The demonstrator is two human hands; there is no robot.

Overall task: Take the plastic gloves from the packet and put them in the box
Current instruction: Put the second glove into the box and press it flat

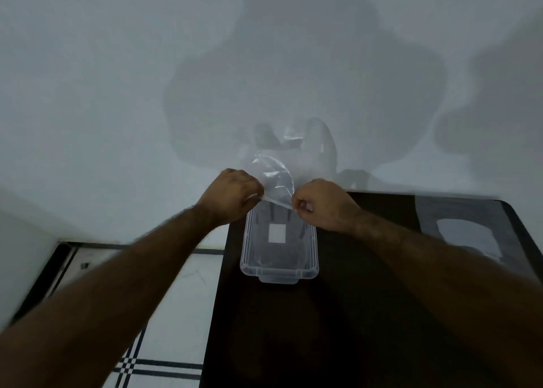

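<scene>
Both arms outstretched, left grip (235, 195) and right grip (321, 204) pinched closed

glove (276, 179) — thin clear glossy plastic film; box (279, 265) — translucent smooth plastic; table (338, 314) — dark, smooth

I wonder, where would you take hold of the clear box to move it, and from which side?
By the tab handle at the near end of the clear box, coming from the person's side. It juts out past the rim, and both hands and the plastic film crowd the far end.

Box (279, 265) on table (352, 329), packet (458, 235) right (perhaps), floor (176, 284) left
</scene>
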